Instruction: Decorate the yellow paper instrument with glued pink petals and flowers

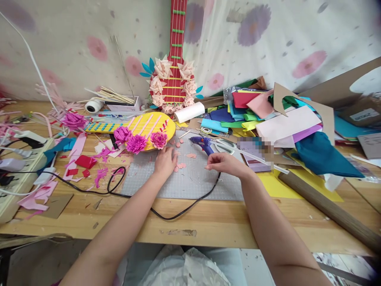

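Observation:
My left hand rests on the grey cutting mat, fingers partly spread, beside the lower edge of a yellow paper guitar. Small pink paper petals lie close to its fingertips. Magenta paper flowers decorate the guitar's near edge. My right hand is closed in a pinch above the mat; whatever is between its fingertips is too small to make out. Just beyond it is a blue glue gun, whose handle end meets the hand in view; I cannot tell if they touch. White-handled scissors lie behind.
A red paper guitar stands against the curtain. Coloured paper is heaped at right, near a brown tube. A black cord loops across the table front. At left are a power strip and pink scraps.

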Action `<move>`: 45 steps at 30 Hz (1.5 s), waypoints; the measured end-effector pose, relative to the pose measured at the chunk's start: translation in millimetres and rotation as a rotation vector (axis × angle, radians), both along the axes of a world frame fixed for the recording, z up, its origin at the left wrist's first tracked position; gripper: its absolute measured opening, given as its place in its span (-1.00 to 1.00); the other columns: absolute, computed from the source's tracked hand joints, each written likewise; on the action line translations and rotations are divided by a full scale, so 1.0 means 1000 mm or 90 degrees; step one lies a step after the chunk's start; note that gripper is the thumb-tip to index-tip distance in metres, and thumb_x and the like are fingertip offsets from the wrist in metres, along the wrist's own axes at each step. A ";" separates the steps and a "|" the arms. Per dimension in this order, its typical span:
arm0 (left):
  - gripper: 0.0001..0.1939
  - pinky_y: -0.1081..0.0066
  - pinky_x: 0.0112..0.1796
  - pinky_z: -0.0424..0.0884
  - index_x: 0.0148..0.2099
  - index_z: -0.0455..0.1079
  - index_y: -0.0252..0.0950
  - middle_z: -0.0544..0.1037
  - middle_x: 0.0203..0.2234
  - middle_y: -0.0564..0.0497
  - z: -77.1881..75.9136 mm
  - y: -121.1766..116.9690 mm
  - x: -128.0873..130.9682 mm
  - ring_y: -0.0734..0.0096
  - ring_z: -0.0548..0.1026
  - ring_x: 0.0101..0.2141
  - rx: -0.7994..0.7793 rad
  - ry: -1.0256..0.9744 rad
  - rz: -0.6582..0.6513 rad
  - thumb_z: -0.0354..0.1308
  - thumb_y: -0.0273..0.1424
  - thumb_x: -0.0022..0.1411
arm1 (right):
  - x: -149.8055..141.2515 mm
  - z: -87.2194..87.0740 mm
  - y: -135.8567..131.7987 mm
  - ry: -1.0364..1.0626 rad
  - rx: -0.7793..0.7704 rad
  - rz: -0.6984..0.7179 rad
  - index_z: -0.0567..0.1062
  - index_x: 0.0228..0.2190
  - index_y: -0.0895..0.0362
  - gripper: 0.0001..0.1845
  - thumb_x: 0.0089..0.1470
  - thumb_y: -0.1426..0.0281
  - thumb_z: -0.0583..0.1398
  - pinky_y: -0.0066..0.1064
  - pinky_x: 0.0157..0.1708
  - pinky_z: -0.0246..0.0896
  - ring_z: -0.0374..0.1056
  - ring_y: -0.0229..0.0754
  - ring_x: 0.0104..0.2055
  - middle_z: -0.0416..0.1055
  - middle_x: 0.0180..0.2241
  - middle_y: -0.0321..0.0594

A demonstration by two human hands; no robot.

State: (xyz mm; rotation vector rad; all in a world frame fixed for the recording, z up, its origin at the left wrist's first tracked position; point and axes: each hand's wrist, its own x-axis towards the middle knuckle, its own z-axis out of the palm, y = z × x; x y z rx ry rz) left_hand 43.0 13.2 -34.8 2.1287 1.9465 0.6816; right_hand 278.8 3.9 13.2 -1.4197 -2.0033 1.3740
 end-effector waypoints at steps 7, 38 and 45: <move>-0.88 0.19 -0.07 0.27 -0.29 0.36 -0.27 0.42 -0.23 -0.12 -0.001 0.002 0.003 0.13 0.37 -0.12 0.004 -0.069 0.039 0.08 -0.37 0.10 | 0.010 -0.015 0.009 -0.112 0.152 -0.247 0.15 -0.65 0.11 -0.52 -0.20 0.03 0.23 -0.44 -0.56 -0.17 -0.01 -0.35 -0.60 0.10 -0.68 -0.42; -0.82 0.25 -0.13 0.31 -0.19 0.39 -0.21 0.55 -0.33 0.00 -0.008 0.003 -0.004 0.24 0.43 -0.18 0.046 -0.190 -0.030 0.10 -0.41 0.11 | -0.027 -0.050 0.023 -0.178 0.324 -0.346 0.41 -0.29 0.12 -0.64 -0.07 0.13 0.14 -0.29 -0.28 0.13 0.27 -0.08 -0.29 0.41 -0.33 -0.15; -0.82 0.32 -0.21 0.34 -0.19 0.40 -0.22 0.56 -0.33 0.00 -0.007 0.002 -0.006 0.32 0.48 -0.25 0.034 -0.277 0.002 0.10 -0.43 0.11 | -0.027 -0.052 0.022 -0.172 0.337 -0.361 0.38 -0.30 0.11 -0.63 -0.05 0.10 0.14 -0.32 -0.31 0.12 0.26 -0.11 -0.31 0.40 -0.35 -0.17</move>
